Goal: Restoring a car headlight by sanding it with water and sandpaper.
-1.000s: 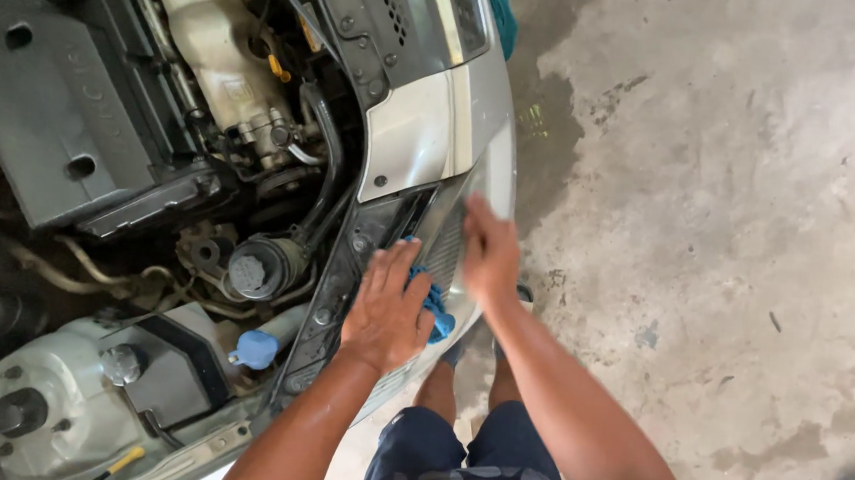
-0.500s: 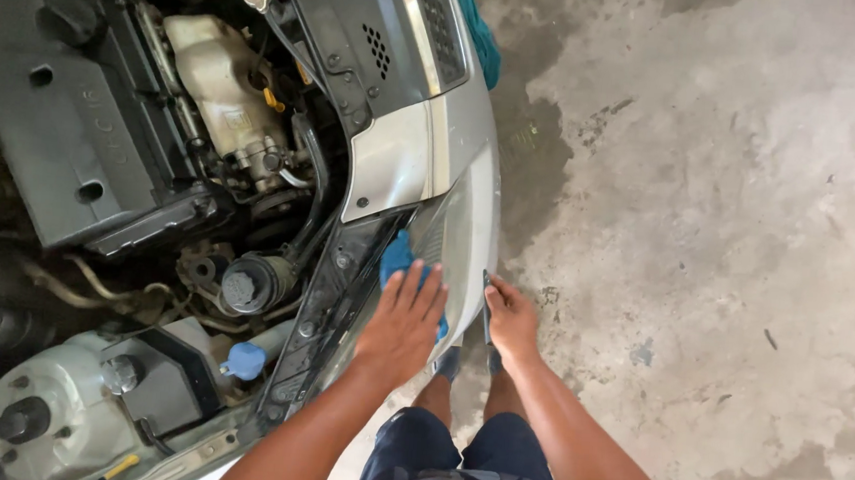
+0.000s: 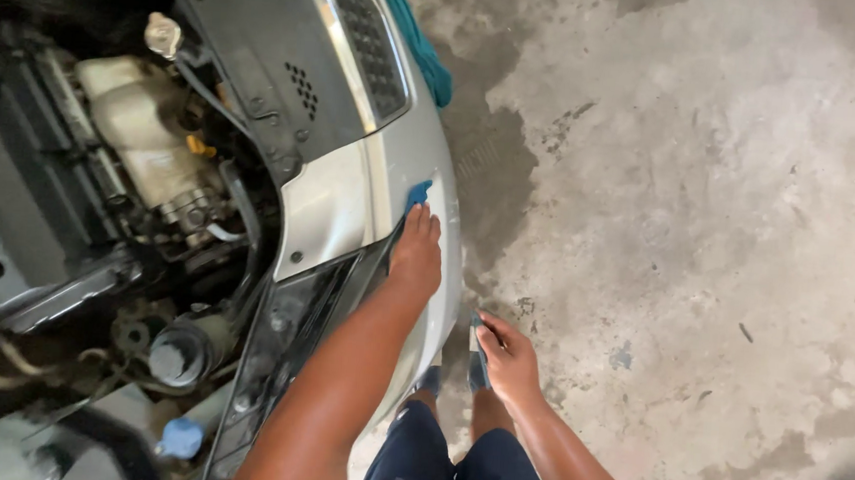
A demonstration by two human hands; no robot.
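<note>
A blue cloth (image 3: pixel 418 193) lies flat on the silver bumper (image 3: pixel 442 271).

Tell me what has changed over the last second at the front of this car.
The left hand has slid with the blue cloth further along the silver bumper, away from the person. The right hand, which lay beside it on the cloth, has come off and dropped to the bumper's lower edge. Unchanged: the left palm presses the cloth flat, the bonnet is open, and the teal rag hangs over the front.
</note>
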